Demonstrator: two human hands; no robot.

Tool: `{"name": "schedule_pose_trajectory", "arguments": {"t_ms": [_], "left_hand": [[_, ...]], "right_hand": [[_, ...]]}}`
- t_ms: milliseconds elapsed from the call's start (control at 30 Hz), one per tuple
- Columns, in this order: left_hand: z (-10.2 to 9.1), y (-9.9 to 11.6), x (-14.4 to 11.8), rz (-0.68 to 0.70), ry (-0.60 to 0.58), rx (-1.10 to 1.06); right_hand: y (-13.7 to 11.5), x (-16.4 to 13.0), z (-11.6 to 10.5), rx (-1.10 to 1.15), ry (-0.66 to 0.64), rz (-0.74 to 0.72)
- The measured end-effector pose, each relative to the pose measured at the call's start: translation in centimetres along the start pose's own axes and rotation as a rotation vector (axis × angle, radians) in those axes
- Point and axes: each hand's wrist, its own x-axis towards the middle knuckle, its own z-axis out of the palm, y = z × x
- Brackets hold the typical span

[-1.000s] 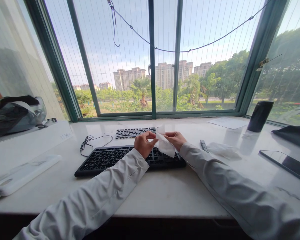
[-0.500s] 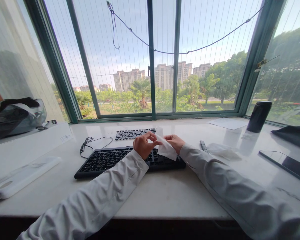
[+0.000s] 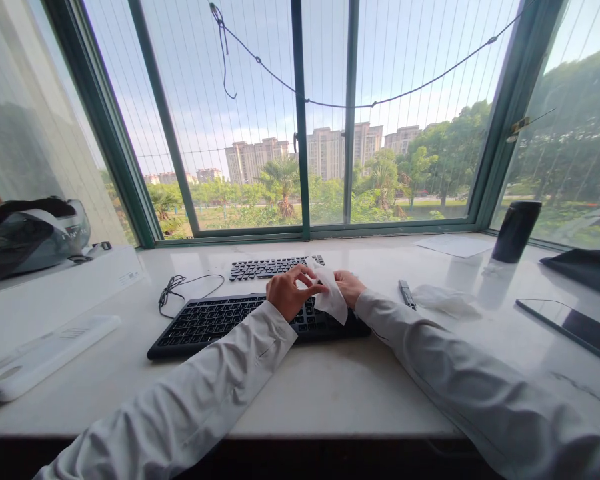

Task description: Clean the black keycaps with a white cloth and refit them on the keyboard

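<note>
My left hand (image 3: 289, 293) and my right hand (image 3: 349, 287) meet above the right end of a black keyboard (image 3: 215, 320), and both pinch one white wipe (image 3: 330, 293). The wipe hangs folded between them, over the keys. A second, smaller keyboard (image 3: 270, 267) lies just behind, nearer the window. Both arms wear white sleeves.
A black cable (image 3: 177, 290) lies left of the keyboards. On the right lie a pen (image 3: 407, 293), a crumpled wrapper (image 3: 445, 301), paper (image 3: 455, 245), a black tumbler (image 3: 515, 231) and a dark tablet (image 3: 573, 325). On the left sit a white box (image 3: 45, 347) and a helmet (image 3: 30, 233).
My hands have drawn closer together and the wipe has been folded smaller between them. The view has shifted slightly.
</note>
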Motion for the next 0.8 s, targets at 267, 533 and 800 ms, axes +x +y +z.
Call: {"name": "schedule_pose_trajectory", "arguments": {"t_ms": [267, 533, 800], "left_hand": [[-0.2, -0.2, 0.1, 0.031, 0.032, 0.016], [-0.2, -0.6, 0.2, 0.078, 0.018, 0.016], [0.0, -0.6, 0.2, 0.088, -0.034, -0.053]], "right_hand": [[-1.1, -0.8, 0.2, 0.108, 0.036, 0.046], [-1.3, -0.9, -0.3, 0.134, 0.035, 0.000], [-0.8, -0.1, -0.8, -0.024, 0.111, 0.007]]}}
